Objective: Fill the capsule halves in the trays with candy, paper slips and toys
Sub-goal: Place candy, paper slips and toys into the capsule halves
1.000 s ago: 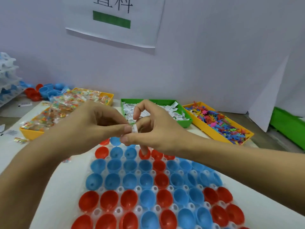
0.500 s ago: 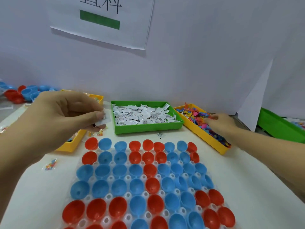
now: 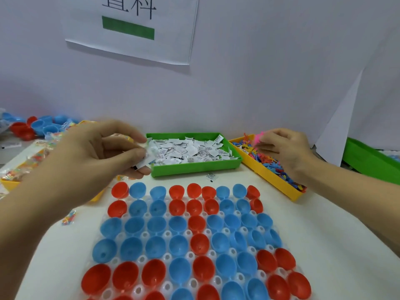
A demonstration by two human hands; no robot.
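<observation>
left hand [image 3: 97,152] grip still pinches paper slip [image 3: 144,162] | right hand [image 3: 283,152] grip now lifts pink toy [image 3: 258,138]

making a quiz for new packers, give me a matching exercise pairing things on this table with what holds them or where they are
Things:
1. paper slips
2. small plastic toys
3. lone slip
4. pink toy

Places:
a. right hand
b. green bin
c. table, before the green bin
d. yellow bin

Pairs: 1-b, 2-d, 3-c, 4-a
</observation>
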